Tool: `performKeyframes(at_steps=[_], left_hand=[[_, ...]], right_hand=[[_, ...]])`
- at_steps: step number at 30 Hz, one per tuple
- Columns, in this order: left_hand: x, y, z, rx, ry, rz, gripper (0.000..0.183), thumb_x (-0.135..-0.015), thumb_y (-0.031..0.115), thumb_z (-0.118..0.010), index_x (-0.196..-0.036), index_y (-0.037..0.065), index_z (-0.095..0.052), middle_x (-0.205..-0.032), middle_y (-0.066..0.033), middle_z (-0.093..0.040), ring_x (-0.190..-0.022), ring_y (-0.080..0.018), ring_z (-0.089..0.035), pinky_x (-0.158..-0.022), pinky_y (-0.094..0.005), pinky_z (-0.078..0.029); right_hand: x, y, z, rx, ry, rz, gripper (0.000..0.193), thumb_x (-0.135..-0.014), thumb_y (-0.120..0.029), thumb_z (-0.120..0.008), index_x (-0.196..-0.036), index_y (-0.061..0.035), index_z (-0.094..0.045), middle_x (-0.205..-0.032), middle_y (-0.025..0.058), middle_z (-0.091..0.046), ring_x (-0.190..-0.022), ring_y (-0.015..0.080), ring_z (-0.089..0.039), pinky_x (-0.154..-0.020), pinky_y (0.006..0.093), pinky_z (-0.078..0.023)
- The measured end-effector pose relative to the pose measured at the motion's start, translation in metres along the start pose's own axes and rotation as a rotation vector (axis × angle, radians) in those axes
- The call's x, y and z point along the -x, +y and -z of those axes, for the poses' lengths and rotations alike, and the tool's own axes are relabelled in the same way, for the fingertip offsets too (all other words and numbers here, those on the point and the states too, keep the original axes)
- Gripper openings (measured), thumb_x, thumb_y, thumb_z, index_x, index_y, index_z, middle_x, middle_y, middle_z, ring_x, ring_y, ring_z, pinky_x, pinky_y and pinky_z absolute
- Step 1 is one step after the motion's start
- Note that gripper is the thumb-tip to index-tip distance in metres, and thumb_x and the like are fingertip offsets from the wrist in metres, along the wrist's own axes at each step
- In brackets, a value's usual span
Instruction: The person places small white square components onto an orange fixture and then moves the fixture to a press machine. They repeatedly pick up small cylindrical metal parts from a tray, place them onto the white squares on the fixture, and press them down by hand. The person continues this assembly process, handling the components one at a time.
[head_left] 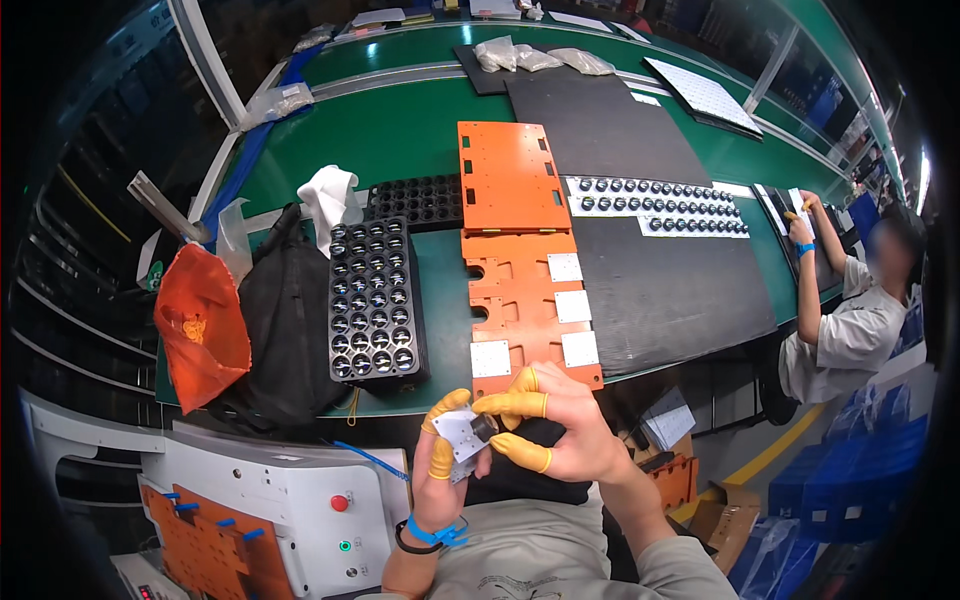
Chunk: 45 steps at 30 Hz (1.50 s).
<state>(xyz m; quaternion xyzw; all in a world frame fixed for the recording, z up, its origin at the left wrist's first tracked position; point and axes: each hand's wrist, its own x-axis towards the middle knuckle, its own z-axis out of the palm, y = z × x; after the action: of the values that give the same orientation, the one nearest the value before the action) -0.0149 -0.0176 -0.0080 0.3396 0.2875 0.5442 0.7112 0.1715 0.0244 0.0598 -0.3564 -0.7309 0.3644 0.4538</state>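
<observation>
My left hand (437,497), in yellow finger cots and a blue wrist strap, is closed on a small silver-white square plate (455,432) with holes. A short black cylindrical part, like a lens barrel (484,428), stands on the plate's face. Yellow-tipped fingers of my right hand (580,435) pinch around that barrel. Just beyond my hands lies an open orange fixture (520,345), its lid (508,180) folded back; several similar plates (573,307) sit in its lower half. To the left stands a black tray (422,340) holding rows of round glossy lenses.
White strips (650,205) bearing black barrels lie on black mats (665,290) at right. A second black tray (425,190), white cloth (328,200), black bag (285,325) and orange bag (200,325) are left. A white machine (300,510) stands lower left. A co-worker (850,310) works at right.
</observation>
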Motion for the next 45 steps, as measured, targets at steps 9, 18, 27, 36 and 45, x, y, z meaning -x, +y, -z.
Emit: performKeyframes(at_steps=[9,18,27,36,45], left_hand=[[-0.009,-0.006,-0.018,-0.116,0.024,-0.231,0.054,-0.095,0.031,-0.073,-0.137,0.008,-0.049,-0.148,-0.0279,-0.049,-0.114,-0.0214,-0.062,-0.088,-0.0324,-0.052],[-0.012,-0.010,-0.010,-0.375,-0.094,-0.358,0.045,-0.091,0.015,-0.077,-0.128,0.008,-0.053,-0.153,-0.0356,-0.038,-0.132,-0.0303,-0.055,-0.105,-0.0396,-0.046],[-0.008,-0.012,-0.008,-0.459,-0.065,-0.310,0.038,-0.093,0.011,-0.074,-0.124,0.009,-0.053,-0.153,-0.0356,-0.038,-0.138,-0.0332,-0.049,-0.103,-0.0374,-0.047],[-0.020,-0.022,-0.008,-0.485,-0.044,-0.309,0.036,-0.093,0.010,-0.073,-0.123,0.008,-0.054,-0.153,-0.0299,-0.041,-0.120,-0.0205,-0.059,-0.098,-0.0338,-0.049],[-0.028,-0.028,-0.015,-0.586,0.067,-0.327,0.032,-0.088,0.000,-0.074,-0.113,0.008,-0.056,-0.151,-0.0251,-0.048,-0.082,-0.0070,-0.046,-0.072,-0.0215,-0.040]], right_hand=[[0.016,0.015,0.005,-0.007,-0.011,-0.008,0.036,-0.080,-0.009,-0.077,-0.116,-0.0085,-0.073,-0.085,0.0041,-0.059,-0.080,0.0224,-0.053,-0.078,0.0350,-0.041],[0.021,0.020,0.011,0.167,-0.009,0.005,0.033,-0.080,-0.015,-0.080,-0.111,-0.0092,-0.074,-0.077,0.0025,-0.054,-0.074,0.0225,-0.049,-0.069,0.0342,-0.036],[0.019,0.019,0.012,0.257,-0.055,0.015,0.034,-0.080,-0.019,-0.082,-0.111,-0.0067,-0.073,-0.080,0.0049,-0.054,-0.074,0.0246,-0.050,-0.069,0.0360,-0.038],[0.024,0.027,0.012,0.329,-0.070,-0.025,0.036,-0.081,-0.016,-0.080,-0.115,-0.0048,-0.073,-0.079,0.0065,-0.052,-0.074,0.0262,-0.050,-0.069,0.0368,-0.040],[0.025,0.025,0.003,0.403,-0.004,-0.013,0.052,-0.073,-0.014,-0.082,-0.122,-0.0028,-0.069,-0.086,0.0070,-0.053,-0.076,0.0255,-0.051,-0.068,0.0368,-0.041]])
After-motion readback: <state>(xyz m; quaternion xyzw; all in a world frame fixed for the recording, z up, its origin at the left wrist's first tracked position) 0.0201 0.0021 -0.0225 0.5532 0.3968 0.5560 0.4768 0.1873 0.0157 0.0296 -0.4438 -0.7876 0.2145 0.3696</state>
